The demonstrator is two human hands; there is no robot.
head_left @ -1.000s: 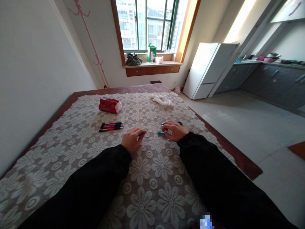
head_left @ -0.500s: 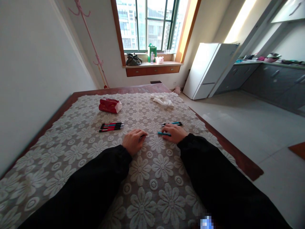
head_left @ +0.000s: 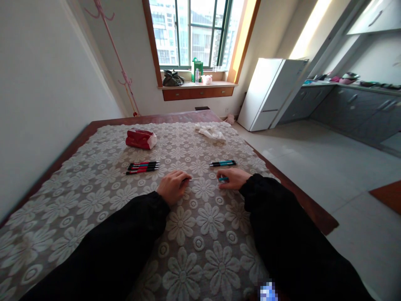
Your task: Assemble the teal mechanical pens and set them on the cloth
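Observation:
My left hand [head_left: 171, 188] rests on the lace tablecloth [head_left: 103, 200] and pinches a thin pen refill [head_left: 194, 179] whose tip points right. My right hand [head_left: 233, 178] grips a blue pen barrel [head_left: 223, 179], of which only a short end shows. The two hands sit a little apart at the table's middle. Just beyond my right hand lie two blue pens [head_left: 223, 163] side by side. To the left of my left hand lies a row of red and black pens [head_left: 142, 167].
A red tissue pack [head_left: 140, 139] and a crumpled white cloth [head_left: 210, 132] lie at the table's far end. The table's wooden edge [head_left: 300, 196] runs along the right, with tiled floor, a white fridge [head_left: 269, 94] and grey cabinets beyond.
My right hand drew the blue pen barrel back from beside the two blue pens, and the refill now shows pulled out in my left hand. The view shifted slightly.

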